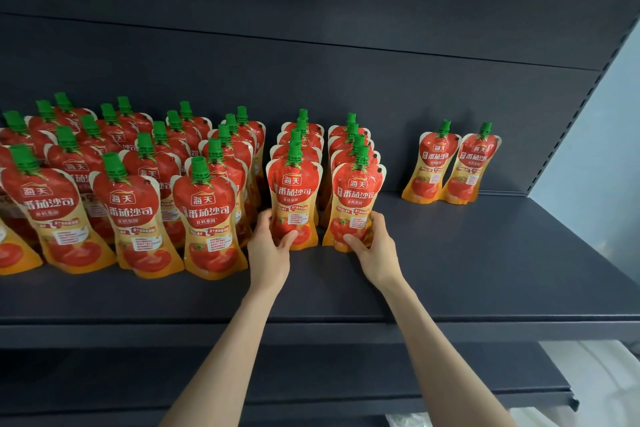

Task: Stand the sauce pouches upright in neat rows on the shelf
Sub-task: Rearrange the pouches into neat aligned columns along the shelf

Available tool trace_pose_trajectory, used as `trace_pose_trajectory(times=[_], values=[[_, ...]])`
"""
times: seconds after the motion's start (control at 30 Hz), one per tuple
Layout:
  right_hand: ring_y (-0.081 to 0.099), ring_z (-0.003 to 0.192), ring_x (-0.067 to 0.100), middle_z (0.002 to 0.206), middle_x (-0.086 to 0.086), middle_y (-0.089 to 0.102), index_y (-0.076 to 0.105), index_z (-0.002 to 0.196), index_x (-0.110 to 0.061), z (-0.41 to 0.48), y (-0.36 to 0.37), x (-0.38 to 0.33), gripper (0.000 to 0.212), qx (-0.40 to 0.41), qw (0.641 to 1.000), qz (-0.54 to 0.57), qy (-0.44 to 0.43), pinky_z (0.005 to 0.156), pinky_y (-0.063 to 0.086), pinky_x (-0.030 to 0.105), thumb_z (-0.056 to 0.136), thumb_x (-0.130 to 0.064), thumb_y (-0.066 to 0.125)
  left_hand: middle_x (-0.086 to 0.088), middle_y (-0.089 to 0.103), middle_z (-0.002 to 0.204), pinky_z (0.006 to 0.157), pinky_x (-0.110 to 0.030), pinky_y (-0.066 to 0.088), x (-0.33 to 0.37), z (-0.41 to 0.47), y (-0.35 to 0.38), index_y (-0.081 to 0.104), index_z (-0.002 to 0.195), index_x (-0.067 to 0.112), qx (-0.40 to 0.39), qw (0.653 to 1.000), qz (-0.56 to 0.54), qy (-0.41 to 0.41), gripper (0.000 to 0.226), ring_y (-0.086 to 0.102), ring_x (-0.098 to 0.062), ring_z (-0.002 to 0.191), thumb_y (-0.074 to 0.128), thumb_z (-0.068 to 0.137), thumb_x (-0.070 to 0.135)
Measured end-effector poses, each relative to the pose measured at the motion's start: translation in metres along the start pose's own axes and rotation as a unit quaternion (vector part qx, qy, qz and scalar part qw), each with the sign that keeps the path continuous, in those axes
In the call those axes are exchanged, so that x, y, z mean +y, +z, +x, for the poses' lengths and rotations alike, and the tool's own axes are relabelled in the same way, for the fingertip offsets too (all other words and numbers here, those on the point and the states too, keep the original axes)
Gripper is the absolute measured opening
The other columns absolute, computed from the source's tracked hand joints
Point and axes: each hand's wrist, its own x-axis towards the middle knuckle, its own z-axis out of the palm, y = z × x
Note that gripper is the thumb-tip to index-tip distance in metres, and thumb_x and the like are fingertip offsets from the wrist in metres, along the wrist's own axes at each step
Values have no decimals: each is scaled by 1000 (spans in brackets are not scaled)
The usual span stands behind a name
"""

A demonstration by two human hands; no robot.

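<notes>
Red and orange sauce pouches with green caps stand upright in several rows on the dark shelf [467, 270]. My left hand [270, 246] grips the lower part of the front pouch [294, 191] of one row. My right hand [372, 246] grips the bottom of the front pouch [358, 194] of the neighbouring row. Both held pouches are upright on the shelf with more pouches lined up behind them. Two pouches [436, 163] [472, 166] stand apart at the back right against the rear panel.
Several rows of pouches [131, 204] crowd the shelf's left half. The rear panel [346, 80] is dark. A perforated upright [588, 94] bounds the shelf on the right. A lower shelf [450, 388] juts out below.
</notes>
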Motion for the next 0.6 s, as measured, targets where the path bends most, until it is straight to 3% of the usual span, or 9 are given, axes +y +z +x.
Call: trace_pose_trajectory(times=[0.2, 0.33, 0.53, 0.6], values=[[56, 109, 9, 114, -12, 54, 38, 125, -17, -1, 1, 0, 45, 6, 1000, 0, 12, 82, 42, 13, 88, -24, 63, -11, 54, 130, 97, -37, 43, 1, -1, 0, 42, 130, 9, 0, 1000, 7, -8, 52, 51, -27, 122, 65, 85, 21], [58, 111, 15, 122, -1, 59, 41, 122, -15, -3, 0, -2, 44, 13, 1000, 1, 17, 86, 45, 21, 87, -25, 65, -12, 54, 130, 97, -39, 44, 3, -2, 0, 42, 130, 7, 3, 1000, 14, -18, 55, 52, -29, 121, 67, 83, 23], [56, 111, 16, 122, 1, 58, 42, 124, -16, -12, -7, -5, 50, 26, 999, -16, 14, 95, 48, 33, 84, -30, 68, -12, 47, 137, 102, -39, 39, 8, -14, -5, 34, 138, 6, 6, 999, 24, -37, 69, 45, -28, 127, 69, 82, 23], [52, 109, 13, 120, -3, 56, 45, 124, -16, -18, -15, -5, 47, 47, 998, -43, -8, 91, 46, 29, 85, -30, 67, -12, 46, 136, 102, -37, 39, 12, -25, -9, 35, 138, 7, 19, 999, 27, -21, 67, 44, -27, 127, 69, 82, 23]])
